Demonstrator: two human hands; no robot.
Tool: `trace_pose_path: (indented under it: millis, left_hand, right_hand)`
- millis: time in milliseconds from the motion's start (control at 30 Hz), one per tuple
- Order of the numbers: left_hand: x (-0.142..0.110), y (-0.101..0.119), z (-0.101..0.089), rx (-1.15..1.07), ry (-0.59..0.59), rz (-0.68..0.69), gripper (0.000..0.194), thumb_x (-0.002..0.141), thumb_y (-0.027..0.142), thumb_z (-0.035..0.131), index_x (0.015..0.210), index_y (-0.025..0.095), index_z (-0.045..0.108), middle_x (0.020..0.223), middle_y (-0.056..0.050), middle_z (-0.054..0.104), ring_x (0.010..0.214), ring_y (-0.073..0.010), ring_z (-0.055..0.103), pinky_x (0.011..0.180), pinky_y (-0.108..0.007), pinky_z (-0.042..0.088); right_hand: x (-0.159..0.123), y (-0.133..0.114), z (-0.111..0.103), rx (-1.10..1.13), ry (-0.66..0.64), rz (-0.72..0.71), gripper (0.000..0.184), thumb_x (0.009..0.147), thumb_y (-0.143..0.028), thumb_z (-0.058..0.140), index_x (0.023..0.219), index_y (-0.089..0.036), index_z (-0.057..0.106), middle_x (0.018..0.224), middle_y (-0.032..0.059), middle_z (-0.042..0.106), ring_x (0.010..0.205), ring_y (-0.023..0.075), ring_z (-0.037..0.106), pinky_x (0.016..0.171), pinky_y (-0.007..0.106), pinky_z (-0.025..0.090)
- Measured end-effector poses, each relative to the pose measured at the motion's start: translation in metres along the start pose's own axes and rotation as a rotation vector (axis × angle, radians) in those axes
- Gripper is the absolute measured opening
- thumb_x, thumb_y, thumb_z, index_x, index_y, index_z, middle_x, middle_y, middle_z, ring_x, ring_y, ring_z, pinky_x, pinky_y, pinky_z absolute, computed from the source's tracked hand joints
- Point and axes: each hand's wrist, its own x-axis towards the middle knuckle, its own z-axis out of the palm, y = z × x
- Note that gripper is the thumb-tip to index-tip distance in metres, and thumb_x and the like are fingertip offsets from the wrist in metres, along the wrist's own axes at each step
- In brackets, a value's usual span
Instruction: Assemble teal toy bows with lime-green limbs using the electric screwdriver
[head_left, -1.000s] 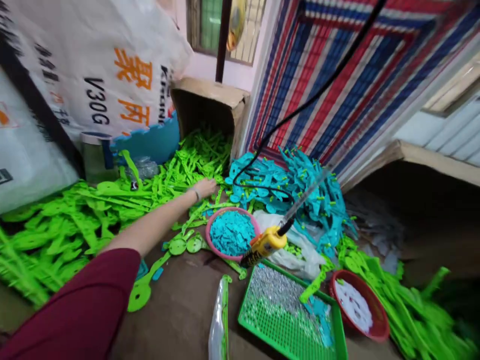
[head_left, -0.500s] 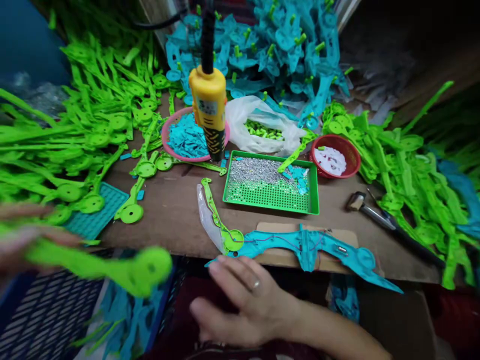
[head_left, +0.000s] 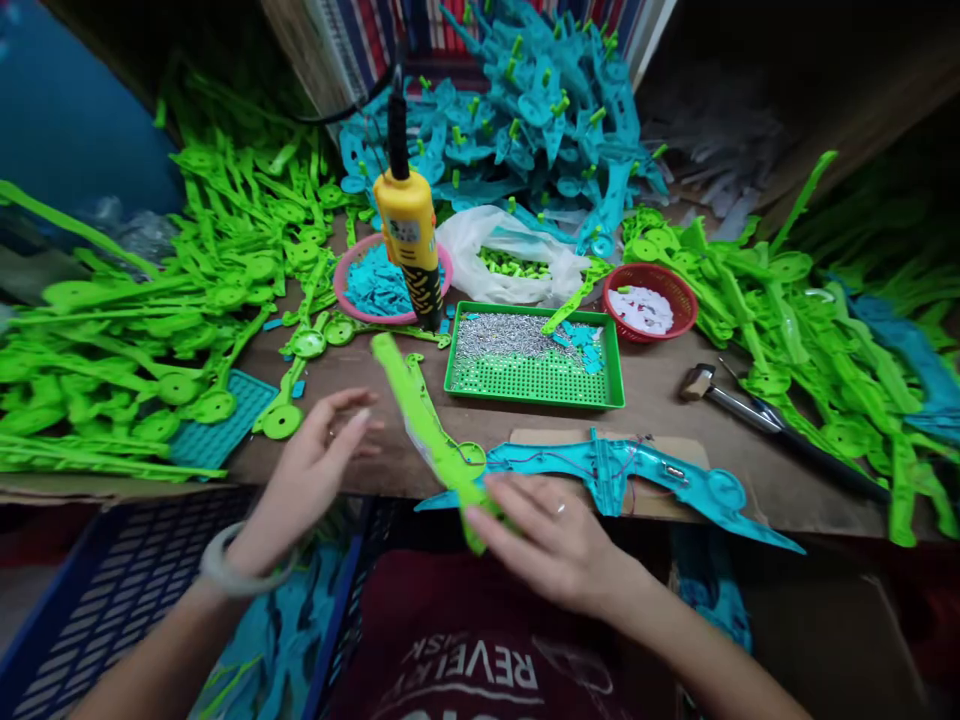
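Observation:
My right hand [head_left: 551,540] is at the table's near edge, its fingers closed on the lower end of a long bright green plastic arm [head_left: 424,420]. The arm slants up and to the left and looks blurred. My left hand [head_left: 315,470] hovers just left of it, fingers spread, holding nothing. A bangle sits on that wrist. Right beside my right hand, a teal bow-shaped assembly [head_left: 637,480] lies on a cardboard piece [head_left: 540,437].
A yellow electric screwdriver [head_left: 409,235] hangs over a pink bowl [head_left: 352,305] of teal bits. A green tray [head_left: 532,385] holds small metal screws. Beyond are a red bowl [head_left: 675,320], a plastic bag [head_left: 480,235], a hammer [head_left: 731,405], green part heaps [head_left: 150,300] and a teal heap [head_left: 540,110].
The view dropped from the far pile to the table's near edge. The green arm went from my left hand, at the left, to my right hand in the middle; my left hand is empty.

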Motion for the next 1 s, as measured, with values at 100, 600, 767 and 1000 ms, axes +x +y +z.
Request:
trace_pose_path:
  millis: [100, 600, 767, 1000]
  left_hand:
    - [0.036, -0.027, 0.011, 0.125, 0.066, 0.093, 0.064, 0.082, 0.051, 0.065, 0.132, 0.017, 0.047, 0.136, -0.017, 0.054, 0.106, -0.0241, 0.062, 0.087, -0.041, 0.055]
    - [0.041, -0.042, 0.044, -0.049, -0.091, 0.098, 0.065, 0.086, 0.044, 0.065, 0.141, 0.017, 0.044, 0.093, -0.002, 0.061, 0.071, -0.0117, 0.057, 0.068, -0.027, 0.051]
    - [0.044, -0.044, 0.044, -0.029, -0.12, 0.087, 0.067, 0.086, 0.046, 0.064, 0.143, 0.015, 0.047, 0.091, -0.002, 0.059, 0.071, -0.0117, 0.055, 0.066, -0.027, 0.049]
    - [0.052, -0.035, 0.042, 0.057, -0.161, 0.063, 0.068, 0.084, 0.046, 0.065, 0.142, 0.014, 0.048, 0.083, 0.0, 0.06, 0.064, -0.0122, 0.056, 0.057, -0.025, 0.047]
  right_hand:
    - [-0.018, 0.021, 0.011, 0.033, 0.031, 0.247, 0.046, 0.093, -0.011, 0.051, 0.139, -0.014, 0.051, 0.131, 0.0189, 0.059, 0.121, 0.0271, 0.058, 0.094, 0.044, 0.058]
    - [-0.028, 0.042, 0.035, 0.109, -0.136, 0.323, 0.043, 0.095, -0.011, 0.05, 0.137, -0.014, 0.055, 0.133, 0.0201, 0.054, 0.115, 0.0284, 0.056, 0.09, 0.044, 0.059]
    - [-0.027, 0.041, 0.034, 0.112, -0.137, 0.335, 0.043, 0.095, -0.012, 0.05, 0.137, -0.016, 0.054, 0.135, 0.0191, 0.052, 0.118, 0.0291, 0.055, 0.09, 0.043, 0.059]
    - [-0.026, 0.044, 0.032, 0.136, -0.163, 0.349, 0.044, 0.094, -0.011, 0.051, 0.138, -0.016, 0.053, 0.134, 0.0175, 0.053, 0.117, 0.0292, 0.051, 0.091, 0.044, 0.057]
